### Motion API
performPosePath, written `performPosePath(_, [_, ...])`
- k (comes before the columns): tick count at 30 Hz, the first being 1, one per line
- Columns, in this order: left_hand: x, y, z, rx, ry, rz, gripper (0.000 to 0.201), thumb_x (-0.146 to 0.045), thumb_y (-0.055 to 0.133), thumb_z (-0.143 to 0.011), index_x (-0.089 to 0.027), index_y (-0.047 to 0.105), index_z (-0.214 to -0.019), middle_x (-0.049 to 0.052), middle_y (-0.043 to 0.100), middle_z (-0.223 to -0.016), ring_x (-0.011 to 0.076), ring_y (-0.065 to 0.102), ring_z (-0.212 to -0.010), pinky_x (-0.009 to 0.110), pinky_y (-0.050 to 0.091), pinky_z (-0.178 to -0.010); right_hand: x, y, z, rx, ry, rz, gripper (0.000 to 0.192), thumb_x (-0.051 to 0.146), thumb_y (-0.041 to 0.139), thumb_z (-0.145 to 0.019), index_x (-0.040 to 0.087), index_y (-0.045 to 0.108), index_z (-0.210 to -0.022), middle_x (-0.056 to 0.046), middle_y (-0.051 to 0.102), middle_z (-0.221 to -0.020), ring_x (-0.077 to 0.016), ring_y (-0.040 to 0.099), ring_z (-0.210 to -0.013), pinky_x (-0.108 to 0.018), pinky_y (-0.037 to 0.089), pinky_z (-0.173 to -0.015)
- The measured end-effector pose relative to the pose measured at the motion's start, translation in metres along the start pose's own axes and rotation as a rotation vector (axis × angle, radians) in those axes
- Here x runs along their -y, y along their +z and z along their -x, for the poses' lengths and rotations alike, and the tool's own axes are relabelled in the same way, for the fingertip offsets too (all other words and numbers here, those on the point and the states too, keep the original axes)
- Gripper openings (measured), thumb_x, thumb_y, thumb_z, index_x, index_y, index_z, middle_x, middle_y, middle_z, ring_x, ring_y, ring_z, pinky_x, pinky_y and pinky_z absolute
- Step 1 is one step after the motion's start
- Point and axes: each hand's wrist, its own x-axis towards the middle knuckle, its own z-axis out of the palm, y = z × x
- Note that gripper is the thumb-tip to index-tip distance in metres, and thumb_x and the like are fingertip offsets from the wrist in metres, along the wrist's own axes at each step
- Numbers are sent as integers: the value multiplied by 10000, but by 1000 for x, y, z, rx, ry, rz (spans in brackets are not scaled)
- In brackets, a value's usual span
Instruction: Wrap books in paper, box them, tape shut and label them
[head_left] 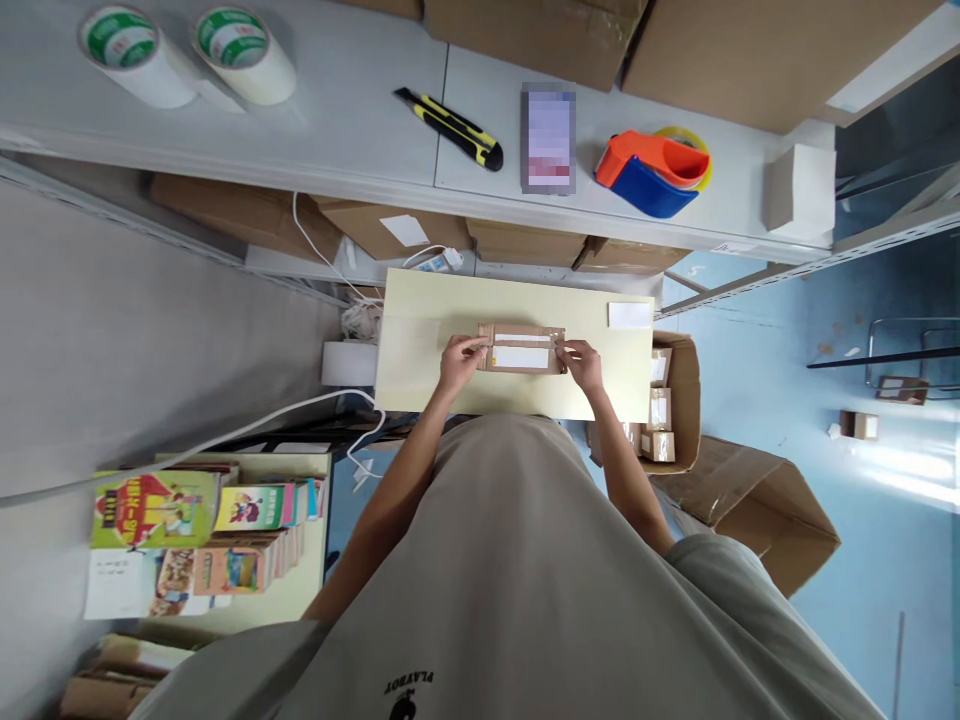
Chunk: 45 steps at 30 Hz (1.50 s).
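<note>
A small brown cardboard box (521,357) with white labels on its top face lies on a pale yellow table (420,310). At its left end, the fingers of my left hand (459,362) are pinched together on the box's edge. My right hand (583,362) grips the opposite end, thumb and fingertips closed near the corner. Shiny clear tape shows at the box's right end. Whether a loose strip of tape is between the fingertips is too small to tell. A white slip (629,315) lies on the table's far right corner.
On the shelf (337,100) beyond are tape rolls (251,70), a utility knife (450,128), a blurred-out rectangular item (549,138) and an orange-blue tape dispenser (652,172). A large carton (686,400) with small boxes stands at right. Books (161,510) and a white cable (247,425) are at left.
</note>
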Motion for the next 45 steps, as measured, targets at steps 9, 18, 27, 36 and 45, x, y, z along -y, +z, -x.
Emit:
performPosePath(9, [-8, 2, -2, -49, -62, -72, 222, -243, 769, -949, -252, 933, -1098, 74, 761, -1145, 184, 720, -848, 370, 627, -979, 3, 10, 3, -59, 45, 27, 482, 658, 690, -1019, 248, 896, -1168, -113, 822, -1331, -263, 837, -1058, -464, 732, -1032])
performPosePath(18, [-5, 1, -2, -97, -67, -64, 203, -342, 768, -1005, -257, 932, -1088, 65, 799, -1091, 190, 752, -841, 335, 605, -885, 1, 11, 0, -68, 73, -21, 524, 702, 694, -996, 248, 908, -1149, -122, 824, -1329, -279, 844, -1031, -484, 744, -977])
performPosePath(27, [5, 7, -9, -144, -231, 115, 202, -367, 831, -907, -220, 869, -1040, 73, 876, -1064, 201, 798, -865, 314, 615, -840, -1, 19, 6, -110, 103, -110, 612, 796, 719, -923, 244, 895, -1121, -141, 842, -1325, -270, 827, -949, -431, 726, -793])
performPosePath(36, [-13, 6, -12, -245, -262, 229, 263, -383, 841, -876, -187, 879, -1048, 93, 876, -1024, 221, 802, -915, 319, 629, -826, 19, 13, 11, -145, 12, -114, 571, 729, 694, -980, 234, 893, -1184, -155, 822, -1347, -319, 823, -1150, -456, 740, -893])
performPosePath(45, [-6, 3, -11, -186, -310, 198, 366, -520, 876, -822, -197, 861, -993, 92, 862, -977, 209, 785, -864, 309, 629, -770, 17, 22, 9, -141, 74, -63, 493, 672, 691, -999, 242, 905, -1114, -133, 844, -1272, -283, 817, -1072, -464, 730, -984])
